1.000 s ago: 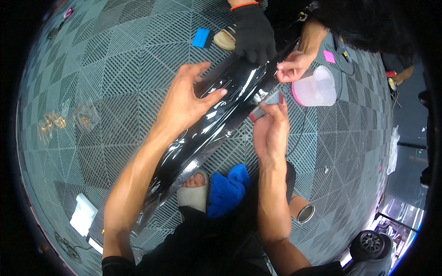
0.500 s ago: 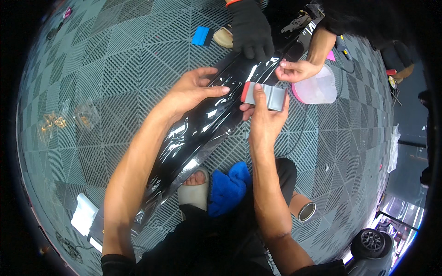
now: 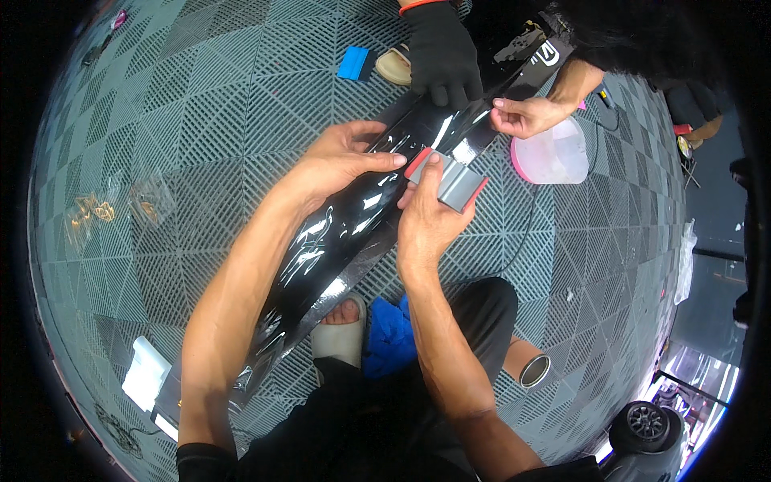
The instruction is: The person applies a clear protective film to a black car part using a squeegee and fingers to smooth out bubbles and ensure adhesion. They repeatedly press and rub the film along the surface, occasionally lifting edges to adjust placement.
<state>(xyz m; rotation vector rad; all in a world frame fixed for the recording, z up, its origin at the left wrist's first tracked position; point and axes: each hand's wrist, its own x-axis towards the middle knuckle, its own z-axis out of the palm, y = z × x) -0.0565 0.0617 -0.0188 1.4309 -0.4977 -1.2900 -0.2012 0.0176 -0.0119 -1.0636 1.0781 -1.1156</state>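
Observation:
A long glossy black panel with a shiny film-like surface runs diagonally across the floor in front of me. My left hand rests at its left edge, fingers and thumb spread, the thumb lying over the black surface. In my right hand is a grey squeegee with red edges, thumb on top. Its upper-left red edge is at the panel, close to my left thumb; whether it touches cannot be made out. Farther up, another person's dark gloved hand presses on the panel, and a bare hand pinches near its right edge.
A pink-rimmed translucent container stands at the right, beside a cable. Beyond the panel lie a blue card-like scraper and a beige shoe. Near my feet are a blue cloth and a cardboard tube. Clear plastic bags lie left.
My right hand has moved left and slightly nearer, turning the squeegee so it slants down to the right. My left hand has barely shifted. The other person's bare hand has moved slightly right.

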